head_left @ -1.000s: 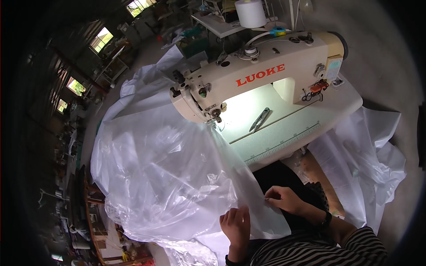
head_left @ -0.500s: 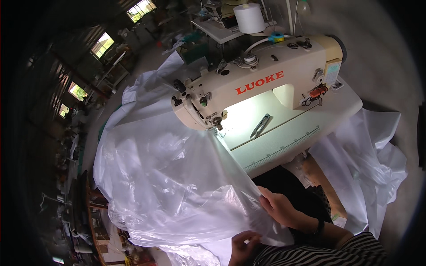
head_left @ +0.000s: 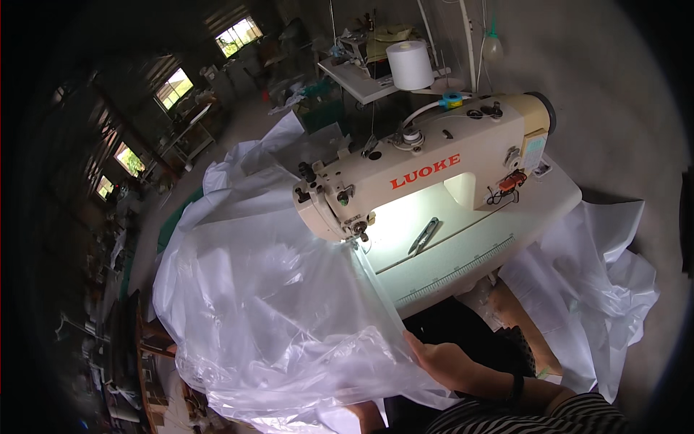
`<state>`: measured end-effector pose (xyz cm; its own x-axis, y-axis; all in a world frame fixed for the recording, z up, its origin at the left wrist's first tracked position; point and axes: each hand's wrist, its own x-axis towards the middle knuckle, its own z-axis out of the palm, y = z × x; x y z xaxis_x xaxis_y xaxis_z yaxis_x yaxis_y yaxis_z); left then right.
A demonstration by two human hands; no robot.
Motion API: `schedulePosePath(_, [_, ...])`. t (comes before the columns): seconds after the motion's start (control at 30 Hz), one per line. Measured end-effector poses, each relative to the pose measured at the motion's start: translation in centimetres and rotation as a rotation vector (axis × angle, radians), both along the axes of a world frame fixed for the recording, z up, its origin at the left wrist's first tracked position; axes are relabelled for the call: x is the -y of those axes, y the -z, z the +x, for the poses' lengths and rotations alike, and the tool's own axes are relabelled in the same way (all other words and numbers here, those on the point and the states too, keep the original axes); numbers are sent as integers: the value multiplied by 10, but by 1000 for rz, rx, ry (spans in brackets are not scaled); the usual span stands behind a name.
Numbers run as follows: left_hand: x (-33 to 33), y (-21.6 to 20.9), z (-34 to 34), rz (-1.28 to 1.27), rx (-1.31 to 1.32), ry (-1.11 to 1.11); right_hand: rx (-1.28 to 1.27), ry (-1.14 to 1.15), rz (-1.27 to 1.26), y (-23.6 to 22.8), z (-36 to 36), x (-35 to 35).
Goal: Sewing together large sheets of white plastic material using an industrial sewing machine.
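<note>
A large, translucent whitish plastic sheet spreads over the left side of the sewing machine, its right edge running from under the needle area toward me. My right hand is closed on that edge, fingers partly behind the film. Low in the picture, my left hand is at the sheet's near edge, mostly cut off by the frame and the film, so its fingers are hidden. Grey thread snips lie on the lit machine bed, right of the needle.
More of the pale sheeting hangs in folds at the right of the machine table. Behind the machine stand a white thread cone and another table. A wooden frame is at the lower left.
The view has tilted up, so the machine sits lower in the picture. My left hand has moved down and left, mostly out of sight. My right hand stays on the sheet's edge.
</note>
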<state>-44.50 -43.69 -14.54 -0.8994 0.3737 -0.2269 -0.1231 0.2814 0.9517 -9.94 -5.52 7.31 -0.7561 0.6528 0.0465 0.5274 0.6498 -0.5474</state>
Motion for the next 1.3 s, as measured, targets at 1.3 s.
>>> schedulePosePath(1.3, [-352,-257,55,-229,-585,877,-408,200,-355,2,11,-46])
